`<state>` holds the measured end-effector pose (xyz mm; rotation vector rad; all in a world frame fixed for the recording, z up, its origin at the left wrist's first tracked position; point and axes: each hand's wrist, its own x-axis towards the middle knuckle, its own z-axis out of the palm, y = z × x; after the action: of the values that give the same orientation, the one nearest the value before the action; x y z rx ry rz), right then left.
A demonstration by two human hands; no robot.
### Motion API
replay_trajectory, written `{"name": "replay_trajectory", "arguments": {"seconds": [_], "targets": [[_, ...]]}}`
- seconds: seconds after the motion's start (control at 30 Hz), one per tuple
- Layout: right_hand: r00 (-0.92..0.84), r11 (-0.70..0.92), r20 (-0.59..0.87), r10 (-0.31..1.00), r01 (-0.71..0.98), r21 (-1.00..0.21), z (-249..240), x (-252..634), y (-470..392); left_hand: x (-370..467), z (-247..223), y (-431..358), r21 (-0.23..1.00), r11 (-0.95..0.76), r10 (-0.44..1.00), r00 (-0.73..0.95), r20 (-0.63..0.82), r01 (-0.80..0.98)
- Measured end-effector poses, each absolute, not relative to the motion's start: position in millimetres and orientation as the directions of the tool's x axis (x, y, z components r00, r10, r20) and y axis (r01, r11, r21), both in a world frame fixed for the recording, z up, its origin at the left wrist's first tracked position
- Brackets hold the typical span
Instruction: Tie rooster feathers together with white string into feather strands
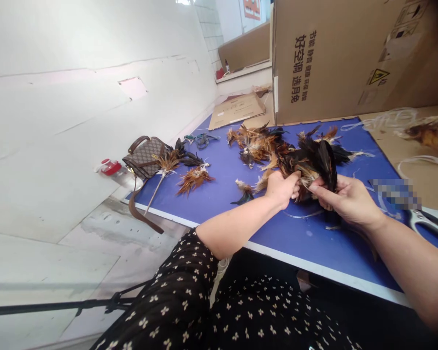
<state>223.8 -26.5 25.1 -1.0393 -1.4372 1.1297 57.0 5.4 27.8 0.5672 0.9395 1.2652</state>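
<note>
Over the near part of the blue tabletop (219,201), the left hand (285,188) and the right hand (345,198) meet at one bundle of dark feathers (327,160). Left fingers are curled closed against its lower left side; right thumb and fingers pinch it from the right, so it is judged grasped by both. The thumb tips stand close together but apart, with pale feather bases between them and long dark plumes rising beyond the right fingers. What lies beneath the curled fingers cannot be verified. Recommended practice: hold the bases gathered and level under one firm pinch, let the other hand make any adjustment, and avoid bending the long plumes against the palm. Off to the right, scissors (419,217) lie untouched. Farther out, a loose feather pile (257,144) rests past the bundle, and a large cardboard box (339,63) stands behind.
</note>
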Motion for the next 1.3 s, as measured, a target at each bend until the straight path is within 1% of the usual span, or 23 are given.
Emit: {"name": "replay_trajectory", "arguments": {"seconds": [0.1, 0.17, 0.27, 0.3, 0.37, 0.47, 0.53, 0.63, 0.7, 0.83, 0.97, 1.07, 1.13, 1.3], "targets": [[-0.102, 0.207, 0.201, 0.974, 0.055, -0.977, 27, 225, -25, 48, 41, 8, 0.776, 0.284, 0.955, 0.095, -0.281, -0.563], [-0.059, 0.217, 0.213, 0.975, 0.054, -0.975, 28, 225, -23, 42, 48, 8, 0.728, 0.304, 0.950, 0.134, -0.284, -0.615], [0.027, 0.240, 0.241, 0.970, 0.045, -0.970, 28, 226, -20, 39, 51, 8, 0.691, 0.299, 0.954, 0.183, -0.239, -0.658], [0.057, 0.249, 0.251, 0.966, 0.041, -0.968, 28, 227, -19, 39, 50, 7, 0.700, 0.277, 0.961, 0.179, -0.212, -0.658], [0.111, 0.263, 0.265, 0.958, 0.032, -0.964, 28, 229, -17, 41, 46, 7, 0.760, 0.183, 0.983, 0.136, -0.125, -0.623], [0.183, 0.280, 0.279, 0.943, 0.022, -0.960, 27, 232, -14, 43, 36, 5, 0.873, 0.000, 0.993, 0.100, 0.056, -0.488], [0.229, 0.289, 0.285, 0.931, 0.018, -0.957, 25, 235, -12, 43, 30, 3, 0.910, -0.054, 0.978, 0.161, 0.131, -0.410], [0.267, 0.295, 0.287, 0.920, 0.011, -0.955, 20, 238, -8, 42, 22, 2, 0.932, -0.048, 0.947, 0.280, 0.157, -0.359], [0.228, 0.283, 0.276, 0.934, 0.001, -0.959, 17, 240, -7, 40, 17, 4, 0.936, -0.042, 0.944, 0.291, 0.152, -0.350], [0.090, 0.239, 0.236, 0.968, -0.027, -0.971, 16, 241, -9, 36, 11, 10, 0.938, -0.043, 0.953, 0.267, 0.142, -0.344], [-0.053, 0.179, 0.180, 0.982, -0.027, -0.983, 19, 240, -14, 32, 13, 10, 0.957, -0.069, 0.930, 0.328, 0.164, -0.282], [-0.147, 0.141, 0.140, 0.979, -0.002, -0.990, 20, 239, -17, 31, 16, 6, 0.957, -0.068, 0.908, 0.380, 0.177, -0.283], [-0.163, 0.142, 0.139, 0.977, 0.006, -0.990, 20, 239, -17, 31, 17, 5, 0.947, -0.057, 0.900, 0.394, 0.186, -0.317], [-0.117, 0.192, 0.186, 0.976, 0.044, -0.980, 20, 239, -16, 38, 15, 3, 0.903, 0.004, 0.898, 0.399, 0.186, -0.431]]}}
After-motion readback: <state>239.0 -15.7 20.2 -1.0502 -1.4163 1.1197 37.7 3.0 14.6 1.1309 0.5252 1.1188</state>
